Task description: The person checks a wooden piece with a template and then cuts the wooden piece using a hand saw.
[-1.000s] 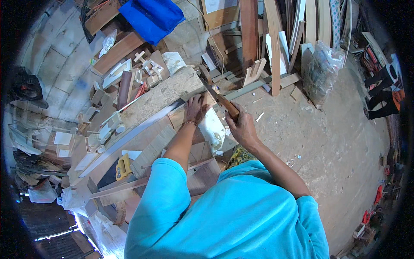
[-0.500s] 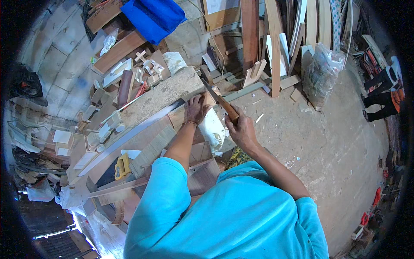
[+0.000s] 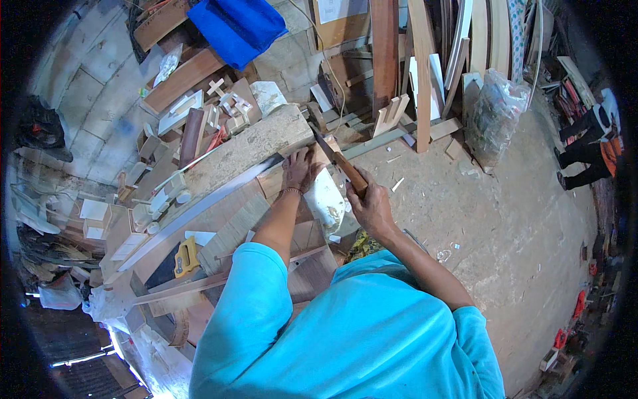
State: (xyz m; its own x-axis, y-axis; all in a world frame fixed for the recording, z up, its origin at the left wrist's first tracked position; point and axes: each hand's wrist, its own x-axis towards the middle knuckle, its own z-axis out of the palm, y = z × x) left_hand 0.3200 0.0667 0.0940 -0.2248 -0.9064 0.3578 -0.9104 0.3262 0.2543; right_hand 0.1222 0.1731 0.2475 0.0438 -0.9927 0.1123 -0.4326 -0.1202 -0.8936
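Observation:
My left hand [image 3: 299, 170] presses down on a small pale piece of wood [image 3: 321, 154] at the end of the workbench, its fingers bent over the wood. In my right hand [image 3: 372, 207] is a tool with a brown wooden handle [image 3: 349, 171] and a narrow dark blade [image 3: 321, 138]; its exact kind is unclear. The blade points up and away, lying close beside the wood and my left fingertips. Just below the wood, a white, paint-stained block [image 3: 327, 203] shows between my arms.
A thick, worn beam [image 3: 252, 143] runs along the bench, with small wooden parts behind it. A yellow-handled handsaw [image 3: 186, 258] lies to the left. Boards [image 3: 385, 60] lean at the back beside a plastic bag [image 3: 497, 116]. Another person's legs [image 3: 585, 156] show far right.
My right hand and the tool have shifted slightly toward me and to the left. My left hand stays on the wood.

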